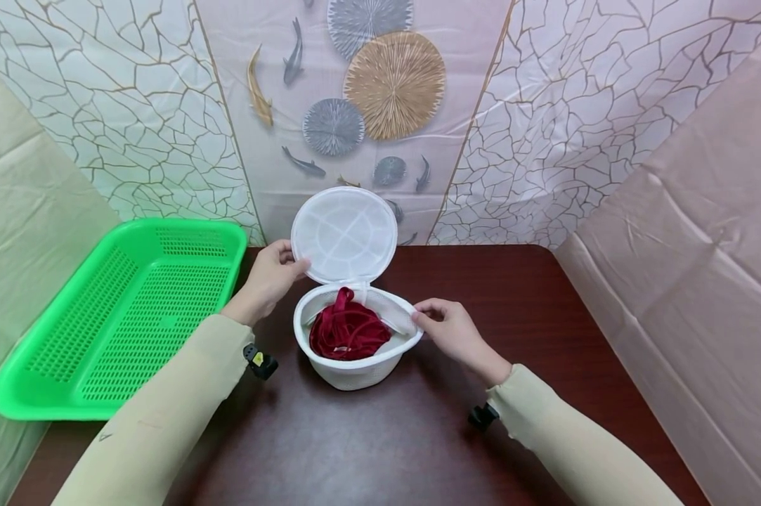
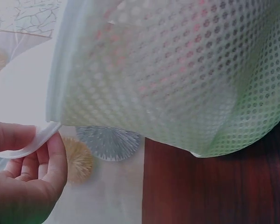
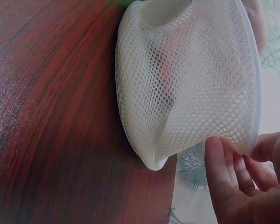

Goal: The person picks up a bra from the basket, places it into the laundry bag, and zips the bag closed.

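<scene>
A white mesh laundry bag (image 1: pixel 355 376) stands on the table with its round lid (image 1: pixel 344 232) raised at the back. Inside lies a bundle of dark red fabric (image 1: pixel 350 334) with a strap looped on top. My left hand (image 1: pixel 268 277) pinches the lid's left edge between thumb and fingers, and the left wrist view shows the white rim (image 2: pixel 35 145) in that grip. At the bag's right side my right hand (image 1: pixel 452 330) pinches the rim, pulling it to a point. Through the honeycomb mesh (image 3: pixel 196 93) in the right wrist view, the red shows faintly.
A green plastic basket (image 1: pixel 237 274) with slotted walls stands on the left of the dark wooden table (image 1: pixel 380 450). Patterned sheeting (image 1: pixel 513 140) hangs behind the table, and pale cloth (image 1: pixel 703 281) borders it on the right.
</scene>
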{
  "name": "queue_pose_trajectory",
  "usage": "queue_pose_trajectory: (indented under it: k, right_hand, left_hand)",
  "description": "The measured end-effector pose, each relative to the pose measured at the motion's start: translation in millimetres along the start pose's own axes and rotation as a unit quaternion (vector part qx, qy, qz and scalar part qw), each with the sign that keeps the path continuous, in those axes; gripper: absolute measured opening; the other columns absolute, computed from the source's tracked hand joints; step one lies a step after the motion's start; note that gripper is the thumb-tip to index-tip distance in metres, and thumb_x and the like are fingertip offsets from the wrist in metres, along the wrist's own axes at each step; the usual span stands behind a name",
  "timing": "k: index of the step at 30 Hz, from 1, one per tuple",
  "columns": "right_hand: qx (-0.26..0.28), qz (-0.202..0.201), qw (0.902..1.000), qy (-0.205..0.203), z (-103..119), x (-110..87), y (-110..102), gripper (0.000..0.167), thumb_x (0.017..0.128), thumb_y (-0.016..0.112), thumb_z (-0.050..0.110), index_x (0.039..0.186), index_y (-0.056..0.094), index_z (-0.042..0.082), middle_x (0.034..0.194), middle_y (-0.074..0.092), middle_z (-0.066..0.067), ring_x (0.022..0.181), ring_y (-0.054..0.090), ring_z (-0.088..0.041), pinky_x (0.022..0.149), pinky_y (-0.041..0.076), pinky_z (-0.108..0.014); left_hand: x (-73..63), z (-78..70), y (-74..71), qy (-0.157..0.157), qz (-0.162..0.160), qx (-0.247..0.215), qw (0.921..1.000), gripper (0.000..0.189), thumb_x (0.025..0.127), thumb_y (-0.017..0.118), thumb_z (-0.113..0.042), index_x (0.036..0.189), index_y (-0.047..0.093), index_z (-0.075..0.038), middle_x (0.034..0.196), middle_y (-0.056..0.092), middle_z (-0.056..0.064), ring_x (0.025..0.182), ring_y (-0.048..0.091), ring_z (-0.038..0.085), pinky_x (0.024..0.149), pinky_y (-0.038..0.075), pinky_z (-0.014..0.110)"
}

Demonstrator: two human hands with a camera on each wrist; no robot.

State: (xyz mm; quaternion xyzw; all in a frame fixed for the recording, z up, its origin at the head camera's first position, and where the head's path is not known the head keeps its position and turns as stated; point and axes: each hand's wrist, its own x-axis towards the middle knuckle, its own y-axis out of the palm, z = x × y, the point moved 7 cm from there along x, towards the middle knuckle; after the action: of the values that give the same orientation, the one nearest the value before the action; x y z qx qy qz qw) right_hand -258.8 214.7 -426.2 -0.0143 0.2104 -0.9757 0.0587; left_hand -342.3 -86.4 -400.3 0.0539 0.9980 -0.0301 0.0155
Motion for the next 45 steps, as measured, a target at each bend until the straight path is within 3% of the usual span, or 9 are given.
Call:
queue_pose_trajectory:
  k: [8, 13, 15, 21, 28, 33, 39, 45]
  right_hand:
    - [-0.002, -0.014, 0.9998, -0.014, -2, 1.4, -1, 0.014, 0.092, 0.065, 0.009, 0.102, 0.069, 0.001, 0.088, 0.068, -0.012, 0.074, 0.063, -0.019, 0.069, 0.056, -0.044]
    - [0.001, -0.014, 0.9999, -0.009, -2, 1.4, -1, 0.013, 0.092, 0.065, 0.009, 0.102, 0.069, 0.0, 0.089, 0.068, -0.012, 0.075, 0.063, -0.018, 0.066, 0.056, -0.037]
    - [0.003, -0.014, 0.9999, -0.006, -2, 1.3, -1, 0.013, 0.092, 0.065, 0.008, 0.102, 0.069, 0.0, 0.089, 0.068, -0.012, 0.075, 0.063, -0.018, 0.067, 0.056, -0.037]
    - [0.013, -0.014, 0.9998, -0.007, -3, 2.0, 0, 0.014, 0.092, 0.064, 0.008, 0.102, 0.069, -0.001, 0.09, 0.068, -0.013, 0.075, 0.063, -0.019, 0.072, 0.054, -0.051]
    - [0.014, -0.005, 0.9999, -0.005, 19, -6.3, 0, 0.018, 0.093, 0.062, 0.003, 0.105, 0.066, -0.009, 0.093, 0.066, -0.023, 0.08, 0.063, -0.028, 0.064, 0.055, -0.029]
    - [0.017, 0.001, 0.9998, -0.006, 30, -10.2, 0, 0.019, 0.093, 0.06, 0.001, 0.105, 0.064, -0.013, 0.093, 0.065, -0.027, 0.081, 0.063, -0.034, 0.062, 0.055, -0.026]
    - [0.017, -0.007, 0.9998, -0.001, 4, 0.0, 1, 0.019, 0.093, 0.063, 0.007, 0.106, 0.066, -0.007, 0.093, 0.067, -0.02, 0.078, 0.063, -0.023, 0.064, 0.056, -0.031]
    - [0.016, -0.017, 0.9997, 0.005, -7, 2.9, 1, 0.016, 0.092, 0.065, 0.01, 0.103, 0.068, -0.001, 0.09, 0.067, -0.014, 0.075, 0.063, -0.017, 0.071, 0.055, -0.046]
  left_hand:
    - [-4.8, -7.2, -0.5, 0.011, 0.004, -0.014, 0.9998, 0.033, 0.094, 0.06, -0.002, 0.125, 0.049, 0.004, 0.114, 0.056, 0.021, 0.1, 0.061, 0.026, 0.086, 0.052, 0.035]
    - [-8.3, -10.0, -2.1, 0.021, 0.01, -0.003, 0.9997, 0.035, 0.094, 0.061, -0.005, 0.126, 0.049, 0.004, 0.115, 0.056, 0.021, 0.102, 0.061, 0.026, 0.083, 0.053, 0.029]
    - [-9.5, -11.5, -3.3, 0.03, 0.012, 0.003, 0.9995, 0.035, 0.094, 0.062, -0.007, 0.126, 0.05, 0.003, 0.116, 0.057, 0.02, 0.103, 0.061, 0.025, 0.085, 0.052, 0.032]
    - [-14.4, -22.0, -4.7, 0.071, 0.017, 0.016, 0.9972, 0.032, 0.093, 0.064, -0.008, 0.121, 0.053, 0.003, 0.118, 0.06, 0.019, 0.104, 0.061, 0.024, 0.087, 0.051, 0.033]
    - [-24.5, -29.3, -5.7, 0.106, 0.016, 0.074, 0.9914, 0.027, 0.092, 0.067, -0.011, 0.115, 0.057, -0.001, 0.117, 0.064, 0.014, 0.106, 0.061, 0.024, 0.086, 0.05, 0.029]
    - [-31.1, -30.0, -5.6, 0.128, 0.034, 0.084, 0.9876, 0.026, 0.09, 0.068, -0.011, 0.113, 0.059, -0.002, 0.113, 0.065, 0.013, 0.102, 0.062, 0.023, 0.084, 0.051, 0.028]
    - [-37.1, -29.1, -2.8, 0.144, 0.063, 0.097, 0.9828, 0.025, 0.088, 0.072, -0.012, 0.11, 0.063, -0.003, 0.108, 0.066, 0.011, 0.096, 0.065, 0.022, 0.082, 0.052, 0.028]
    - [-46.2, -31.4, -0.4, 0.142, 0.082, 0.138, 0.9769, 0.021, 0.088, 0.072, -0.011, 0.106, 0.065, -0.005, 0.106, 0.066, 0.01, 0.094, 0.065, 0.023, 0.081, 0.052, 0.028]
